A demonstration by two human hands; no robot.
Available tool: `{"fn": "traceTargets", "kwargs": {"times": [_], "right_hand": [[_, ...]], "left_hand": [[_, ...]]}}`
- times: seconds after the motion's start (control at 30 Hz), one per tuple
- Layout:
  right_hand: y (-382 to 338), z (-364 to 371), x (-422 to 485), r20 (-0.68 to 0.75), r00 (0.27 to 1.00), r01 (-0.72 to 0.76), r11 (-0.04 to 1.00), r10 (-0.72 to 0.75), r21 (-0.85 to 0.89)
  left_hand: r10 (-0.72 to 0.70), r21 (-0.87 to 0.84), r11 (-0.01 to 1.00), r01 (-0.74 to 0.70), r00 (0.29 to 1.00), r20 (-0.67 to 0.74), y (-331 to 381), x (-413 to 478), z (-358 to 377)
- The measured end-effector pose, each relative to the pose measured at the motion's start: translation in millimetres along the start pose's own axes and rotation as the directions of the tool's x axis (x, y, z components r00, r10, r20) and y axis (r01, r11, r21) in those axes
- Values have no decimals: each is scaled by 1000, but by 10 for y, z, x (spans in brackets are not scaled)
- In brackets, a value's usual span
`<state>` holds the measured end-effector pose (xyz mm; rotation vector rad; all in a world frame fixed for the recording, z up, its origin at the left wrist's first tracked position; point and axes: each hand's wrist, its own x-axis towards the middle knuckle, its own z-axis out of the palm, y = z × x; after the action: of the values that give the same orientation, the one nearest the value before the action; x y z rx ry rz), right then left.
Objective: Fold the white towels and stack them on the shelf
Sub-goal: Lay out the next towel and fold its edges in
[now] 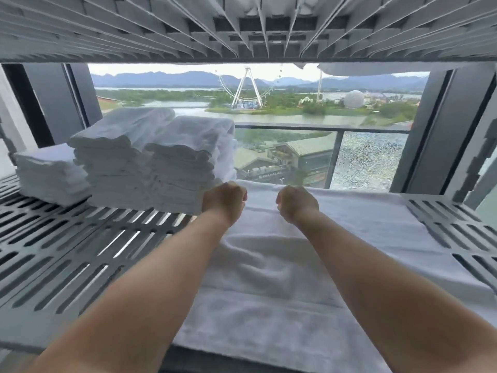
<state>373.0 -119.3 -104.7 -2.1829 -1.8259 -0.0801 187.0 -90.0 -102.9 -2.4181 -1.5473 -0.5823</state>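
Frame left: folded stacks (150, 162) already on the shelf (80, 251). Centre: your left hand (224, 199) and right hand (297, 203), both curled tight, grip the far edge of one spread towel (269, 265), not yet folded.

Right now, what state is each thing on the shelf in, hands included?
Spread towel: unfolded, flat on the shelf, rumpled in the middle.
Towel stacks: folded, three piles at the left.
Left hand: grips the spread towel's far edge.
Right hand: grips the same edge.
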Motion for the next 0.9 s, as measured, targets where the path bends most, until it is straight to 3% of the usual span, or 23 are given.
{"fn": "traceTargets", "kwargs": {"times": [0.07, 0.2, 0.3, 0.5, 0.73, 0.9], "right_hand": [[15, 79, 52, 15, 1000, 25, 998, -25, -59], [37, 254, 116, -101, 991, 63, 978, -84, -199], [51, 320, 124, -140, 982, 88, 961, -128, -264], [14, 278, 177, -170, 979, 68, 970, -109, -234], [-19, 291, 185, -326, 943, -35, 958, -63, -285], [72, 390, 174, -224, 968, 68, 977, -114, -204]], "left_hand": [[27, 75, 997, -30, 999, 47, 42, 96, 107], [51, 208, 974, -85, 985, 164, 89, 223, 257], [91, 283, 950, -128, 986, 139, 110, 262, 320], [112, 312, 939, -145, 986, 121, 105, 352, 302], [149, 350, 929, -117, 987, -66, 115, 277, 409], [154, 309, 937, -163, 987, 54, 99, 376, 464]]}}
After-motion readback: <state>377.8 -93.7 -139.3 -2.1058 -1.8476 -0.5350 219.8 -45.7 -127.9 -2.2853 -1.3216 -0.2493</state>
